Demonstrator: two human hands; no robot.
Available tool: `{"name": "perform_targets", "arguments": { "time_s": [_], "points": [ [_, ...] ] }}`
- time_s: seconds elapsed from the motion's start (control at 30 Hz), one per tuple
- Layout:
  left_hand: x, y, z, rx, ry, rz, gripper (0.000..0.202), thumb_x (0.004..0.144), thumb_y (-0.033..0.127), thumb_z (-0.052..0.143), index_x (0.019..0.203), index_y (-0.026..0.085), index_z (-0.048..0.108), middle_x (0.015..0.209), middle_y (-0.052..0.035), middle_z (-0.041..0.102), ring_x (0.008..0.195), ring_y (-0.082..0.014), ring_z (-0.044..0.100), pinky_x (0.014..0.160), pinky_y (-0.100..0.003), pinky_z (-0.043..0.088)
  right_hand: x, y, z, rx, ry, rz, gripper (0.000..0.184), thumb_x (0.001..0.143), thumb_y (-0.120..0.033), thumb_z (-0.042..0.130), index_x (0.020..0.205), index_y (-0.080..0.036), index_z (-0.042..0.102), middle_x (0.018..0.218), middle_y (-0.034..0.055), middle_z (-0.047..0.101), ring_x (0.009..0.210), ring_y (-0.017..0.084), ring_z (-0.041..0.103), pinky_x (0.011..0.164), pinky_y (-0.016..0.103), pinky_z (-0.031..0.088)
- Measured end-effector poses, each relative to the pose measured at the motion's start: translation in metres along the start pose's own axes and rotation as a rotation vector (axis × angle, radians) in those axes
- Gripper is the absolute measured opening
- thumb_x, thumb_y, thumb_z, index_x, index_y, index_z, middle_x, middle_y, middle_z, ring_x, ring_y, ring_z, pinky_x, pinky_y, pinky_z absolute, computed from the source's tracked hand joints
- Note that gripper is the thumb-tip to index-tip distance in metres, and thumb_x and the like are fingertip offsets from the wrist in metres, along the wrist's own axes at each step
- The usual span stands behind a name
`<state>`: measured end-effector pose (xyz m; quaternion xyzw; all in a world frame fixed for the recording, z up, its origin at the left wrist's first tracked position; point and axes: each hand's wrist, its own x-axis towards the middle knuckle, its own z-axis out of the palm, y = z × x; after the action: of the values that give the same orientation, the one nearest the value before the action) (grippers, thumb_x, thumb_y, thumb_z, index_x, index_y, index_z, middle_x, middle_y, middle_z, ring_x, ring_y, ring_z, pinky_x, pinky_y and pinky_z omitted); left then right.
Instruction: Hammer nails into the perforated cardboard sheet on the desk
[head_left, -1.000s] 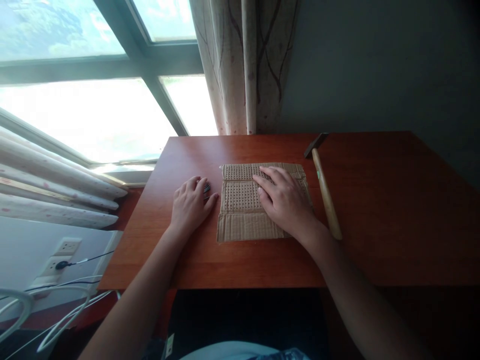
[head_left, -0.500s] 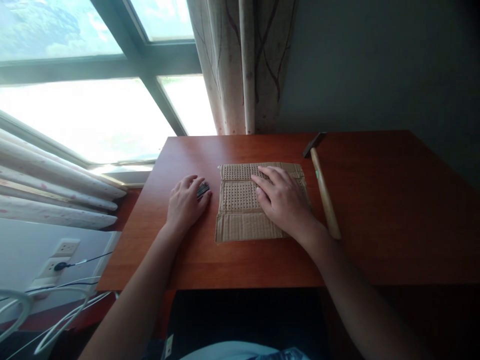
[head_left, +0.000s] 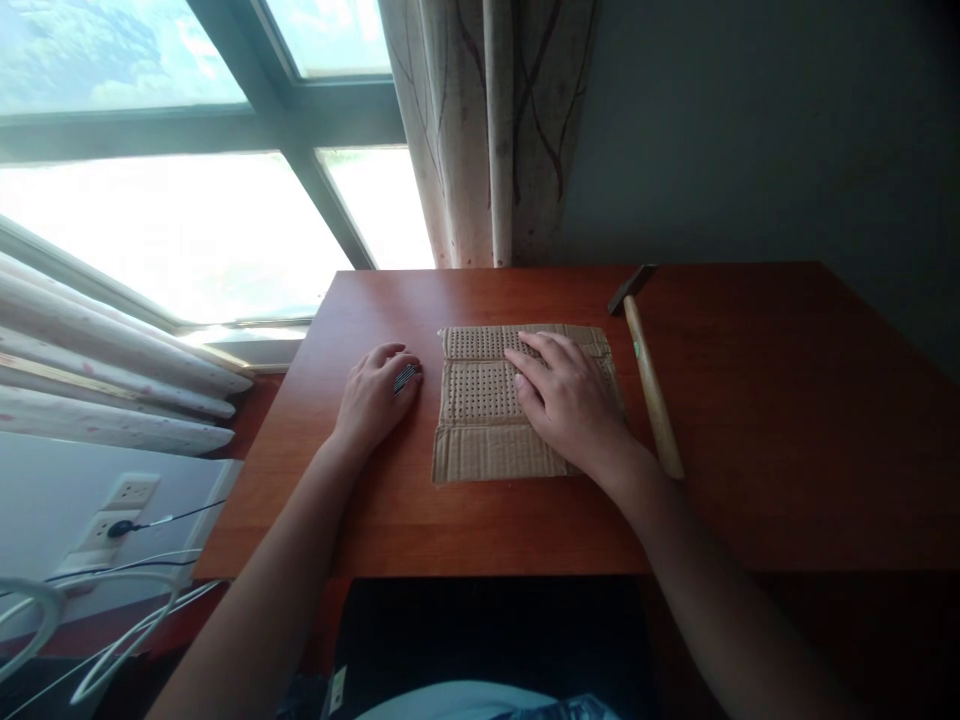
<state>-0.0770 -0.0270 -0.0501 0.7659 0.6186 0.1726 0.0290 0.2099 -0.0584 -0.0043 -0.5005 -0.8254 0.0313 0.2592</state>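
Note:
A bunch of thin metal nails (head_left: 406, 378) shows between the thumb and curled fingers of my left hand (head_left: 375, 393), at the left on the table. The fingers hide part of the bunch. To the right lies a flat piece of brown cardboard (head_left: 472, 455), creased across and punched with rows of small holes in its upper two bands. My right hand (head_left: 566, 400) rests on the cardboard's right half with its fingers stretched out, covering some holes. A hammer (head_left: 649, 385) with a wooden handle lies just right of the cardboard, its head pointing away from me.
The reddish-brown wooden table (head_left: 787, 420) reaches far to the right. A window (head_left: 172, 240) and a patterned curtain (head_left: 465, 130) stand behind it on the left. At the lower left, a wall socket (head_left: 112, 530) has a plug in it, with white cables (head_left: 120, 650) hanging nearby.
My left thumb and fingers have drawn closer together around the nails. My right hand stays in place on the cardboard, and the hammer has not moved.

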Motion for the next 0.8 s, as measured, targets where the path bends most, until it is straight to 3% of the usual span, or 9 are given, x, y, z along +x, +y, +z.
{"name": "perform_targets", "arguments": {
  "time_s": [0.8],
  "points": [
    [-0.0044, -0.0059, -0.0001, 0.012, 0.029, 0.005, 0.033, 0.094, 0.039, 0.052, 0.114, 0.021, 0.07, 0.133, -0.0107, 0.062, 0.117, -0.0294, 0.06, 0.105, -0.043, 0.046, -0.0003, -0.0001, 0.0009, -0.002, 0.002, 0.003, 0.041, 0.1, -0.024, 0.043, 0.134, -0.017, 0.066, 0.143, 0.0125, 0.059, 0.134, 0.03, 0.05, 0.113, 0.05, 0.043]
  ]
}}
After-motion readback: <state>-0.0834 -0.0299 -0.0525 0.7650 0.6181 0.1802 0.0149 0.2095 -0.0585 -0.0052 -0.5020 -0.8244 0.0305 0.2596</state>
